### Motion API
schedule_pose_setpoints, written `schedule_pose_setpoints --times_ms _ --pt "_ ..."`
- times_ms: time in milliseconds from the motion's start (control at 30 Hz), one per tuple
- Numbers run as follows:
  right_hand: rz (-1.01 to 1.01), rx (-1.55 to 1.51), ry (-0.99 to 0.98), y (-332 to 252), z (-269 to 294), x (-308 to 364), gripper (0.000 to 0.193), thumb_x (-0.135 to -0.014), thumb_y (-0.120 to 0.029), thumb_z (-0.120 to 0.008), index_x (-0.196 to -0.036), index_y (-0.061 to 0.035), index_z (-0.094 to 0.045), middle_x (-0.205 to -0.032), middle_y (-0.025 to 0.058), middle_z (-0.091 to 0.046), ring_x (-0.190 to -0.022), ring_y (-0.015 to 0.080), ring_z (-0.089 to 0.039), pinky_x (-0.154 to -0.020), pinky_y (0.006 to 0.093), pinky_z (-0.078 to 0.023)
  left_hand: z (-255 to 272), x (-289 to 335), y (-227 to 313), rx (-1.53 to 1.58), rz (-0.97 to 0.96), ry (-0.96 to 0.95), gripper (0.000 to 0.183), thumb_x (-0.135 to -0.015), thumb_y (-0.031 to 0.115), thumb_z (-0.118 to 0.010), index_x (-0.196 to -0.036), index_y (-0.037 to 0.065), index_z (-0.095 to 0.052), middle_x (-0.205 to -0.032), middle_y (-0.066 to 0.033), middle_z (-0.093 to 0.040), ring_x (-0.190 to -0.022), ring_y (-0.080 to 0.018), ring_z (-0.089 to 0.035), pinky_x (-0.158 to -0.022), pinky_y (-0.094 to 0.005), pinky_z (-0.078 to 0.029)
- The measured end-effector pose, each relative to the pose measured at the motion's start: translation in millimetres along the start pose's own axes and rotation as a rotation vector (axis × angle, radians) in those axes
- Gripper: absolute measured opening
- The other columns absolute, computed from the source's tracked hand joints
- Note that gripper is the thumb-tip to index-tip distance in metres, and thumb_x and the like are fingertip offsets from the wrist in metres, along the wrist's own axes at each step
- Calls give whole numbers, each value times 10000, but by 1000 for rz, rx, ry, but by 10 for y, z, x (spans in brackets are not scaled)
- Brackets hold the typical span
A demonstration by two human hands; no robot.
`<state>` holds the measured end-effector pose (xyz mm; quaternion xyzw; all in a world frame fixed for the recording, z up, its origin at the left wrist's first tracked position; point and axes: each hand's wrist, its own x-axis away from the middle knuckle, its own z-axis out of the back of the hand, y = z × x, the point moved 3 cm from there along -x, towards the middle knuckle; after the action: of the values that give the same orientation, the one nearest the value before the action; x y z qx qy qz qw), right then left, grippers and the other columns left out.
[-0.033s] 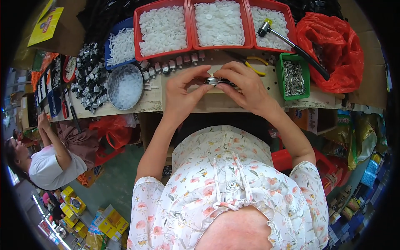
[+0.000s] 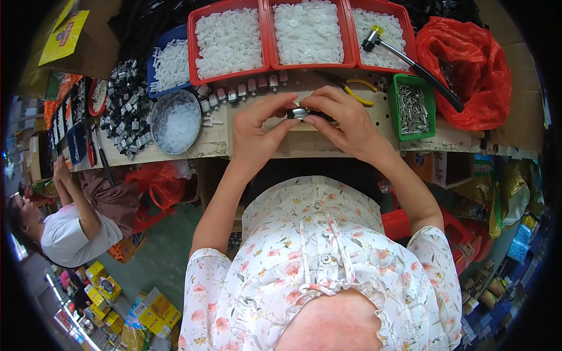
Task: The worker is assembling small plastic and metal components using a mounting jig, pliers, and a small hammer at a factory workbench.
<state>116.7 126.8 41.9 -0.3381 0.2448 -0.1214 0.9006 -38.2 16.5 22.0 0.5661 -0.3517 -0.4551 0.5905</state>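
Note:
Between the fingertips of both hands is a small silver-and-black metal part (image 2: 299, 113), held just above the near edge of the workbench. My left hand (image 2: 261, 126) pinches its left end with thumb and fingers. From the other side, my right hand (image 2: 345, 120) closes on its dark right end, and its fingers hide much of that end. Behind my left hand runs a row of small metal-and-black pieces (image 2: 242, 90), some with reddish faces. Pliers with yellow handles (image 2: 358, 93) lie on the bench beyond my right hand.
Red trays (image 2: 266, 35) of small white plastic parts line the back. A hammer (image 2: 415, 67) slants over the right one, near a red plastic bag (image 2: 468, 76). The green bin (image 2: 431, 111) holds metal pins. Leftward are a metal bowl (image 2: 153, 126), piled metal-and-black pieces (image 2: 126, 111) and another person (image 2: 79, 231).
The silver part has turned very slightly between my fingertips. Both hands stay in nearly the same place, still gripping it.

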Motion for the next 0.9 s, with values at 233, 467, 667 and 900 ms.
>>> schedule_pose_setpoints --times_ms 233,467,667,900 --pt "-68 -28 -75 43 -21 -40 266 -833 -99 -731 -1076 -9 -668 -1004 124 -604 -918 313 -604 -776 396 -479 -20 30 103 -418 -431 11 439 -734 -98 -723 -1150 38 -690 -1038 -135 -686 -936 -312 -670 -783 -364 -546" --pt "-79 197 -25 25 -143 -45 235 -754 -105 -774 -968 -55 -692 -944 68 -587 -893 259 -573 -726 401 -418 77 118 13 -496 -397 9 373 -765 -68 -724 -1123 21 -668 -1093 -133 -650 -1025 -319 -644 -829 -392 -537" --pt "-97 211 -45 34 -181 -39 223 -739 -100 -777 -945 -60 -703 -932 56 -594 -901 256 -580 -730 404 -422 -30 180 -151 -659 -550 -39 315 -794 -5 -736 -1098 -31 -658 -1103 -149 -638 -1055 -339 -637 -866 -419 -541" --pt "-73 186 -13 48 -164 17 228 -747 -100 -777 -959 -52 -705 -941 73 -600 -895 269 -582 -729 406 -435 -94 223 -182 -754 -615 -46 316 -789 10 -745 -1083 -65 -656 -1131 -181 -623 -1092 -356 -622 -890 -421 -539"
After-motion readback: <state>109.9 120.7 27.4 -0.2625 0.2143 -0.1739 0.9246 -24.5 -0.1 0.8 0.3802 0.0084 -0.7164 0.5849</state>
